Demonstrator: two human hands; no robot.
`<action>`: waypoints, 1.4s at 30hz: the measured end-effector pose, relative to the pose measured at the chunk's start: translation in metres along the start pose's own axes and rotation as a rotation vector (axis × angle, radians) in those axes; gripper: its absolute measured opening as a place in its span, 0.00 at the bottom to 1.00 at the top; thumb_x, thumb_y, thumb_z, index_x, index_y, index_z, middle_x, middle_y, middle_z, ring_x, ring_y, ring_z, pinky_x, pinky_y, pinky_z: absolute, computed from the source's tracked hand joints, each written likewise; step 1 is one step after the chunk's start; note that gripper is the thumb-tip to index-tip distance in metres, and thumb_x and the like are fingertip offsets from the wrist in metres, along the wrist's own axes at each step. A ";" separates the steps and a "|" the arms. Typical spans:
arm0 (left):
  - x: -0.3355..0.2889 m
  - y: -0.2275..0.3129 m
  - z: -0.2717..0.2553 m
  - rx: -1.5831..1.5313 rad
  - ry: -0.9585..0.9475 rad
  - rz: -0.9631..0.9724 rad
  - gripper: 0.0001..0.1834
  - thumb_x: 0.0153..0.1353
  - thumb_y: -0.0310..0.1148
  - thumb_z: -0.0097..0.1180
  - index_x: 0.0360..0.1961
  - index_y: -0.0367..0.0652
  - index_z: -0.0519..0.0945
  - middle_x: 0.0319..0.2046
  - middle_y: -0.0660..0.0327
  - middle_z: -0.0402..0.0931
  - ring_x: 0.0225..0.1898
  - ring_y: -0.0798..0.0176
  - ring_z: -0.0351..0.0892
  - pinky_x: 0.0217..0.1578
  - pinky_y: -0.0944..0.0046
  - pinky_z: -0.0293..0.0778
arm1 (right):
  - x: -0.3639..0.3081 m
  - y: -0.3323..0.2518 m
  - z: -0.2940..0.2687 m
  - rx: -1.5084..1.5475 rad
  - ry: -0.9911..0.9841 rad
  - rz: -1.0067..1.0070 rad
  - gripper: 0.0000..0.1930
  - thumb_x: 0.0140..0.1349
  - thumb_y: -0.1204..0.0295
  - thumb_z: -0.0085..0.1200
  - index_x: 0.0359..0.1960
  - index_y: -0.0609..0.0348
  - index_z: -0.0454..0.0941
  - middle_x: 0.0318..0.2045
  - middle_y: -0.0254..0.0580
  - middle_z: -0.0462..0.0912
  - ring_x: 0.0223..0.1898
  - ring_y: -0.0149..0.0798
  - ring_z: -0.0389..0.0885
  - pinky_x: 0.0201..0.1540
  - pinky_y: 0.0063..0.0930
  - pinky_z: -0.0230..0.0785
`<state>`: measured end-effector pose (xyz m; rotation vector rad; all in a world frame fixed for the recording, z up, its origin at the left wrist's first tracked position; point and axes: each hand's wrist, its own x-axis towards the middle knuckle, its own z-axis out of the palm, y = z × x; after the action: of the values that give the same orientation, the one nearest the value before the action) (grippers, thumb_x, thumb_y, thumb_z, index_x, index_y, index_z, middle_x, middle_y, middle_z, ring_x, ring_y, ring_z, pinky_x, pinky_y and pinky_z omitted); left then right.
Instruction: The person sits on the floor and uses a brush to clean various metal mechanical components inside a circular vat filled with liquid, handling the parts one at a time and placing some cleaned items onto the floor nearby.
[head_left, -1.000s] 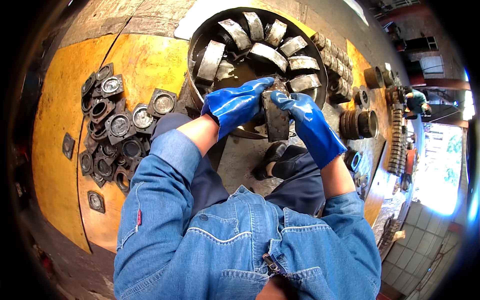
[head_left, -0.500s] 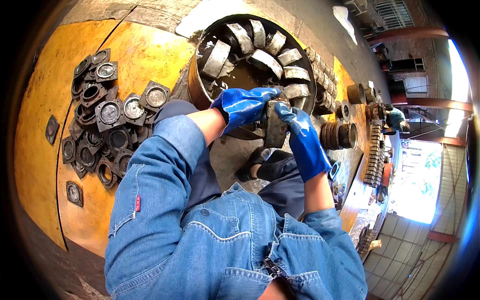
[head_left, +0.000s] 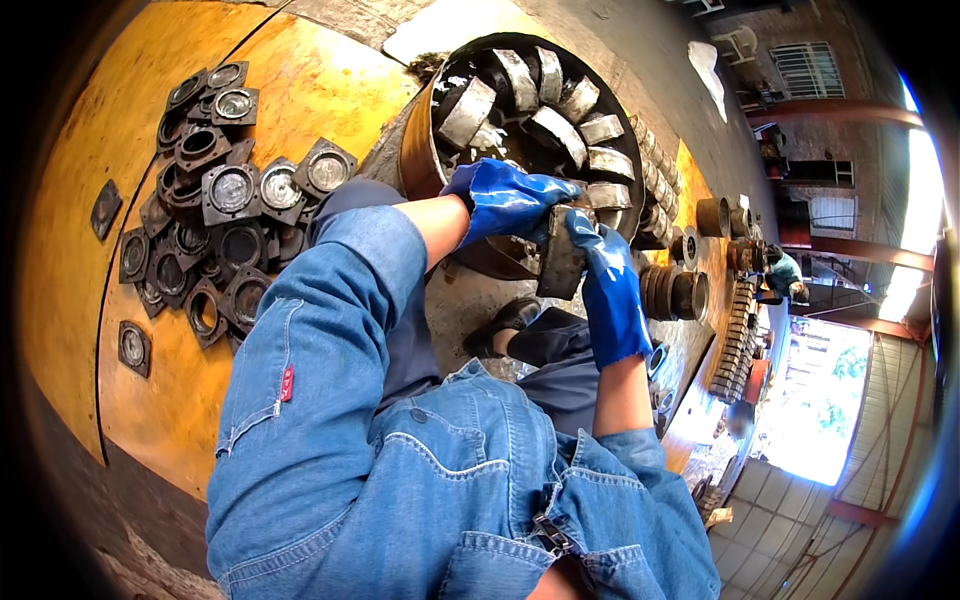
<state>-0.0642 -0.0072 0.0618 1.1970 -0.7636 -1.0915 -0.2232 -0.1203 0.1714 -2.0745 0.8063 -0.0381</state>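
Both my hands wear blue rubber gloves and meet at the near rim of a round metal basin (head_left: 418,165). Between them is a dark, thick metal part (head_left: 563,262) with straight edges, tilted and seen from its side. My left hand (head_left: 510,203) grips its upper end, with the fingertips partly hidden. My right hand (head_left: 612,290) is closed on its right edge, thumb over the top. Inside the basin, several wet, curved grey metal parts (head_left: 557,137) stand around the wall in dark liquid.
To the left, a heap of square metal housings with round centres (head_left: 230,190) lies on a yellow board (head_left: 310,90). Rows of metal rings (head_left: 658,175) and short cylinders (head_left: 690,293) stand right of the basin. Another person (head_left: 786,272) bends over at the far right.
The metal part has tilted in my hands, with more of its flat side showing. My right forearm has shifted slightly left. The whole view has turned a little, moving the basin to the right.
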 end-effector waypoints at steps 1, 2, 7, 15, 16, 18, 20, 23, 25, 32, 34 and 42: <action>-0.002 0.002 -0.001 0.023 -0.008 -0.001 0.27 0.83 0.48 0.43 0.76 0.50 0.73 0.53 0.60 0.85 0.41 0.68 0.82 0.47 0.67 0.80 | -0.005 -0.009 0.000 -0.009 0.002 -0.008 0.24 0.74 0.48 0.60 0.46 0.62 0.83 0.37 0.30 0.77 0.40 0.29 0.70 0.46 0.27 0.65; -0.004 0.003 -0.002 0.045 -0.015 -0.002 0.28 0.84 0.48 0.42 0.78 0.51 0.71 0.55 0.59 0.84 0.43 0.67 0.83 0.49 0.66 0.80 | -0.008 -0.014 0.001 -0.018 0.005 -0.016 0.24 0.74 0.48 0.60 0.46 0.62 0.83 0.37 0.30 0.78 0.41 0.30 0.70 0.47 0.28 0.66; 0.000 -0.002 0.000 0.016 0.068 -0.031 0.28 0.79 0.55 0.47 0.72 0.57 0.79 0.48 0.59 0.88 0.43 0.66 0.85 0.52 0.64 0.80 | 0.002 0.002 0.001 0.038 -0.016 0.013 0.25 0.74 0.48 0.60 0.47 0.63 0.83 0.38 0.30 0.79 0.41 0.29 0.71 0.48 0.27 0.65; -0.022 0.024 -0.006 0.243 0.063 -0.046 0.28 0.81 0.53 0.43 0.74 0.58 0.76 0.60 0.61 0.83 0.44 0.67 0.85 0.53 0.64 0.79 | 0.007 0.014 0.005 0.071 0.019 -0.007 0.25 0.73 0.47 0.62 0.44 0.62 0.85 0.34 0.27 0.78 0.38 0.27 0.69 0.42 0.25 0.60; -0.024 0.023 -0.003 0.198 0.086 0.003 0.28 0.79 0.57 0.45 0.71 0.56 0.79 0.53 0.60 0.85 0.41 0.67 0.84 0.49 0.64 0.78 | 0.008 0.015 0.003 0.066 0.021 -0.007 0.25 0.73 0.47 0.62 0.44 0.62 0.85 0.34 0.27 0.77 0.37 0.27 0.69 0.42 0.25 0.60; -0.027 0.022 0.002 0.108 0.132 0.102 0.32 0.76 0.63 0.50 0.64 0.52 0.86 0.40 0.59 0.88 0.36 0.66 0.82 0.43 0.64 0.78 | 0.013 0.024 0.001 0.036 0.035 -0.005 0.24 0.73 0.47 0.62 0.43 0.61 0.84 0.33 0.26 0.77 0.37 0.27 0.69 0.42 0.25 0.60; -0.028 0.026 -0.001 0.141 0.119 0.058 0.31 0.77 0.63 0.50 0.61 0.50 0.87 0.37 0.60 0.87 0.35 0.67 0.81 0.41 0.65 0.76 | 0.015 0.023 0.002 0.004 0.047 0.019 0.24 0.73 0.48 0.62 0.42 0.61 0.84 0.33 0.26 0.77 0.37 0.27 0.69 0.42 0.25 0.60; -0.028 0.024 -0.002 0.130 0.121 0.040 0.30 0.77 0.62 0.50 0.58 0.49 0.88 0.35 0.61 0.86 0.34 0.68 0.81 0.39 0.65 0.75 | 0.006 0.000 0.006 0.046 0.013 0.054 0.24 0.73 0.47 0.62 0.41 0.60 0.84 0.33 0.26 0.76 0.37 0.27 0.68 0.42 0.25 0.60; -0.028 0.026 -0.002 0.167 0.080 -0.009 0.28 0.79 0.59 0.47 0.63 0.52 0.84 0.41 0.61 0.86 0.37 0.68 0.82 0.44 0.65 0.75 | 0.004 -0.004 0.007 0.098 -0.019 0.047 0.24 0.72 0.47 0.62 0.41 0.60 0.84 0.32 0.26 0.76 0.36 0.27 0.68 0.41 0.25 0.60; -0.024 0.019 -0.001 0.109 0.120 0.049 0.31 0.77 0.62 0.51 0.59 0.50 0.88 0.35 0.61 0.86 0.34 0.67 0.81 0.39 0.64 0.76 | 0.009 0.005 0.005 0.087 -0.007 0.038 0.25 0.72 0.46 0.63 0.42 0.59 0.84 0.32 0.26 0.76 0.36 0.27 0.67 0.41 0.25 0.60; -0.025 0.020 -0.001 0.108 0.122 0.055 0.30 0.77 0.62 0.51 0.60 0.51 0.88 0.35 0.61 0.86 0.34 0.66 0.81 0.39 0.64 0.76 | 0.011 0.009 0.004 0.053 0.008 0.063 0.25 0.72 0.46 0.62 0.43 0.60 0.85 0.33 0.26 0.76 0.36 0.27 0.67 0.41 0.25 0.59; -0.034 0.048 -0.004 0.386 0.025 -0.134 0.29 0.83 0.54 0.37 0.77 0.62 0.73 0.62 0.62 0.84 0.53 0.67 0.86 0.62 0.64 0.74 | 0.005 0.003 0.005 0.155 0.000 0.063 0.25 0.73 0.47 0.61 0.44 0.61 0.84 0.34 0.27 0.77 0.37 0.28 0.68 0.43 0.25 0.60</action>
<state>-0.0599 0.0258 0.1103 1.6031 -0.9123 -1.0644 -0.2193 -0.1205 0.1643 -1.9020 0.8423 -0.0643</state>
